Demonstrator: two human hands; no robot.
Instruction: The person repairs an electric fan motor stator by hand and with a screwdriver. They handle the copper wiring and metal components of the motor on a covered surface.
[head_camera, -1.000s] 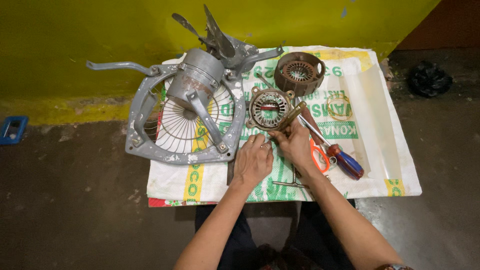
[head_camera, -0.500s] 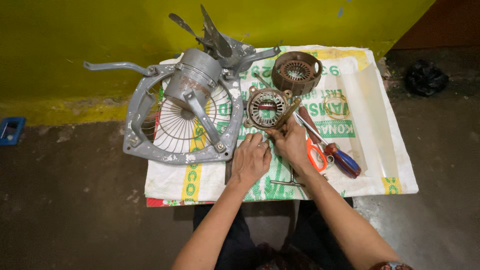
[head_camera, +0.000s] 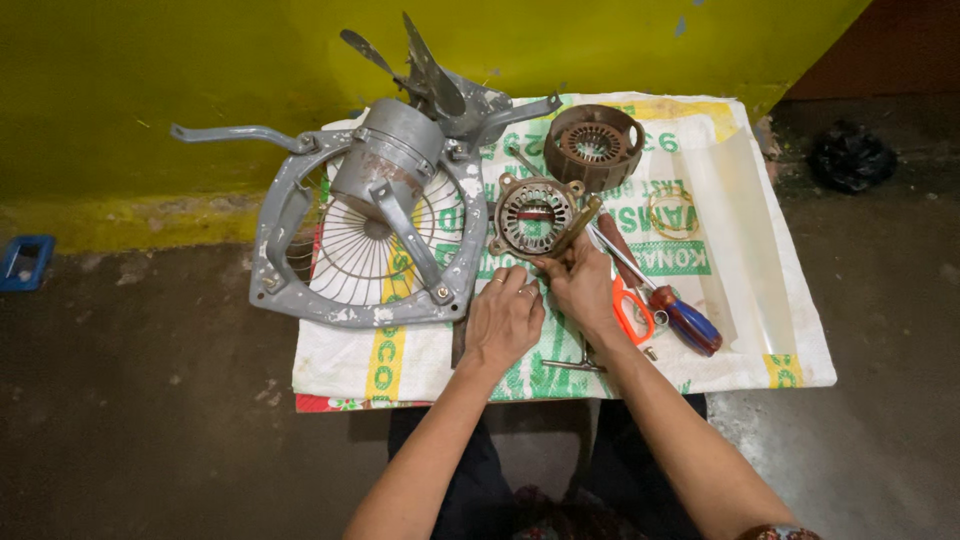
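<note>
My left hand (head_camera: 503, 318) rests loosely curled on the sack (head_camera: 760, 300), my right hand (head_camera: 580, 285) pinches a wooden-handled tool (head_camera: 572, 228) against the stator (head_camera: 535, 215) mid-sack — heavy, rigid, with windings that look fragile, so I'd grip its rim.

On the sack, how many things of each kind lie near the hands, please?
Fan frame: 1
Fan blade: 1
Round motor parts: 2, stator and cover
Screwdriver: 1
Scissors: 1
Total: 6

The right hand touches the stator; the left hand rests beside it on the sack.
</note>
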